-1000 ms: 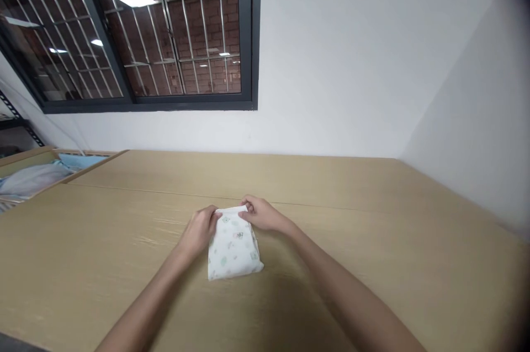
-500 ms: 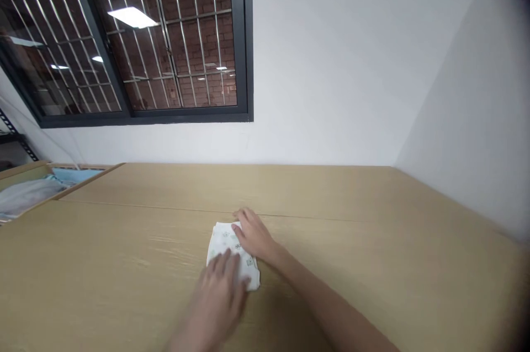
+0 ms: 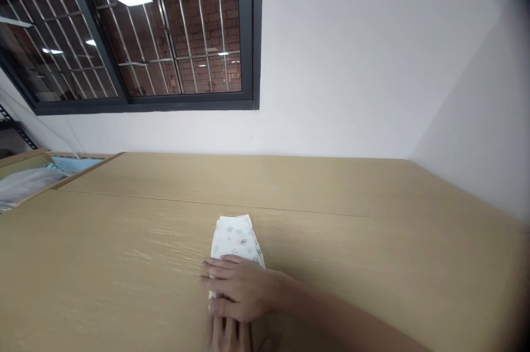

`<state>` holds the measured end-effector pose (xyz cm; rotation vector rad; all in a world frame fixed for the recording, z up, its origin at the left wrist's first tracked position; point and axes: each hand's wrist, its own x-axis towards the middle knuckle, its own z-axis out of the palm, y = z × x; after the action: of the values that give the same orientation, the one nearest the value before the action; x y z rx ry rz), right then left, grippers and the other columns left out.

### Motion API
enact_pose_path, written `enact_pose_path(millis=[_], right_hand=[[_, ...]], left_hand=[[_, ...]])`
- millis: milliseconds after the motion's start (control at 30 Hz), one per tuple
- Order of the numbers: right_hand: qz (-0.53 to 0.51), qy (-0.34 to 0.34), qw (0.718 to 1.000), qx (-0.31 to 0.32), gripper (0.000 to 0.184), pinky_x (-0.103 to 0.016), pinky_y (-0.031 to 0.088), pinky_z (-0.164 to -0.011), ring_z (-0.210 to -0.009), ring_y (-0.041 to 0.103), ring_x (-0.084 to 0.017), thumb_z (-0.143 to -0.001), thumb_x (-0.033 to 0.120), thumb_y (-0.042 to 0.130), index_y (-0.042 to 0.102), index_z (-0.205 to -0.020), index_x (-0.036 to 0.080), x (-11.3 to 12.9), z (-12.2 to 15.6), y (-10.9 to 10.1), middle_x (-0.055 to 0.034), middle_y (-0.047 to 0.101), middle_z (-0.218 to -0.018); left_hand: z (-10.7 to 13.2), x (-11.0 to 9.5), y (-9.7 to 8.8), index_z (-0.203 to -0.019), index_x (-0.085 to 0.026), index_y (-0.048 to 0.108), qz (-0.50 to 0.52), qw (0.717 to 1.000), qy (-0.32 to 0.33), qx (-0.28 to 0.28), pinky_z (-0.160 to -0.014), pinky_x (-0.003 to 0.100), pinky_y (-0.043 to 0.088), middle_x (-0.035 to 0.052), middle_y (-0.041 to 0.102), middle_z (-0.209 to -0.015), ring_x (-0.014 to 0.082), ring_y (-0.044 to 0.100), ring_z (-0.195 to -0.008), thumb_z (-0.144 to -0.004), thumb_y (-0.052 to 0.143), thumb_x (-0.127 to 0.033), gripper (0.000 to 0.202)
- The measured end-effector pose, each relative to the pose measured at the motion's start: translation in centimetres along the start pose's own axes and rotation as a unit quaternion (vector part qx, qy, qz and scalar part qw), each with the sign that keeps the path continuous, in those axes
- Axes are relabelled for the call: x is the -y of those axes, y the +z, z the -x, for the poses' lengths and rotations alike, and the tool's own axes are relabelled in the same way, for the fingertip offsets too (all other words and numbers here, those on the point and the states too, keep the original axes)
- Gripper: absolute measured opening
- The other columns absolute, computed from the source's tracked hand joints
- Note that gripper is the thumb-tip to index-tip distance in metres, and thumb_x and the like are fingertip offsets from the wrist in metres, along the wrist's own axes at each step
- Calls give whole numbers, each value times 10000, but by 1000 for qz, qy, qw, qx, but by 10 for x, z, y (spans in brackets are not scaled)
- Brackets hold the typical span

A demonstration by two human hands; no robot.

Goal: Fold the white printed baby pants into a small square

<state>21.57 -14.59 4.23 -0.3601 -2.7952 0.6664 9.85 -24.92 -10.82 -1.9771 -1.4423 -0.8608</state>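
Swung across now, your right hand (image 3: 243, 289) lies flat over the near end of the folded cloth (image 3: 236, 237), pressing it to the table (image 3: 124, 241), seemingly to hold the fold down, while your left hand's (image 3: 227, 335) grip can't be told.

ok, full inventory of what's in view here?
folded cloth: 1, white with small coloured print, on the table
table: 1, light wood, seam running across
wooden bin: 1, pale wood, far left beyond the table
grey cloth: 1, grey, in the bin
blue cloth: 1, light blue, in the bin
window: 1, dark frame, metal bars, brick behind, above the table
white wall: 1, white, behind the table
metal rack: 1, dark, far left
right hand: 1, flat across the cloth's near end
left hand: 1, fingers only, at bottom edge, by the cloth's near end
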Motion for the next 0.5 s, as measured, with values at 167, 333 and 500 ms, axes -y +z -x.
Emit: enact_pose_path(millis=[167, 333, 500], right_hand=[[69, -4, 997, -23, 547, -452, 185, -1244, -1514, 287, -231, -1073, 473, 388, 392, -1547, 201, -33, -5, -3, -113, 399, -1596], [120, 30, 992, -22, 589, -439, 135, -1254, -1529, 248, -229, -1075, 511, 335, 341, -1575, 200, -61, -14, -10, -105, 293, -1643], [130, 33, 990, -30, 635, -472, 151, -1259, -1537, 221, -247, -1069, 529, 316, 312, -1586, 159, -85, -22, -17, -105, 261, -1648]], left_hand=[[-9, 2, -1, -1200, -124, 653, -68, 997, 44, -20, -881, 573, 523, 196, 739, -1121, 451, 655, -1069, -768, 681, -543, 603], [-21, 0, -12, -1320, -92, 589, -73, 997, 38, 11, -931, 560, 520, 196, 661, -1322, 462, 599, -1189, -724, 679, -432, 692], [-23, -2, -16, -1357, -102, 562, -54, 998, 10, 14, -944, 557, 530, 200, 631, -1367, 454, 584, -1230, -724, 682, -411, 714]])
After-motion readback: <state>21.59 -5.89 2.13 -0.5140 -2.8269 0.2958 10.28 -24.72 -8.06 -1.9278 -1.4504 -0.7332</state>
